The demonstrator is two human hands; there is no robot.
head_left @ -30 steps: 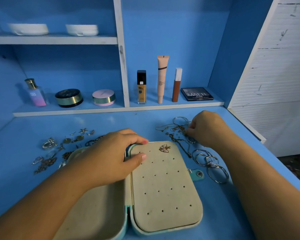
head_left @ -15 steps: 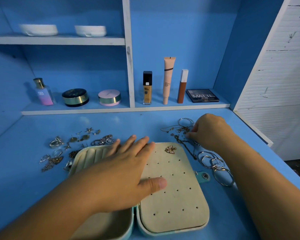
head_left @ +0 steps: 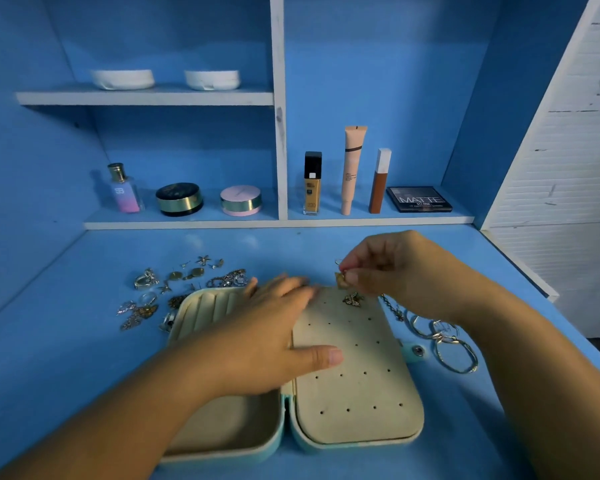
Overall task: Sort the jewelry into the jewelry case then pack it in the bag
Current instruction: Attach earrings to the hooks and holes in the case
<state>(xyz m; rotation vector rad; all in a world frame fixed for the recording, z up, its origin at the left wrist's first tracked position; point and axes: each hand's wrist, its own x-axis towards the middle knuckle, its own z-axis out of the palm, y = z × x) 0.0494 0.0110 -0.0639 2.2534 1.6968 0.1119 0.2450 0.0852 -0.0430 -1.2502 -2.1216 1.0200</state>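
An open teal jewelry case [head_left: 357,434] with cream lining lies on the blue desk. My left hand [head_left: 274,337] rests flat across its hinge, fingers straight, thumb on the perforated earring panel. A butterfly earring [head_left: 353,299] is pinned at the panel's top. My right hand [head_left: 392,268] hovers above the panel's far edge and pinches a small gold earring [head_left: 341,279]. Loose rings and earrings [head_left: 174,289] lie left of the case. Bangles and a chain [head_left: 444,341] lie to its right. No bag is in view.
Behind the desk, a shelf holds a perfume bottle [head_left: 123,188], two round compacts [head_left: 179,199], foundation and concealer tubes [head_left: 352,168] and a dark palette [head_left: 418,199]. Two white dishes [head_left: 122,79] sit on the upper shelf. A white slatted panel [head_left: 568,150] stands at right.
My right hand has lifted off the necklace pile with a small gold earring and moved left over the panel. My left hand flattened over the case's hinge.
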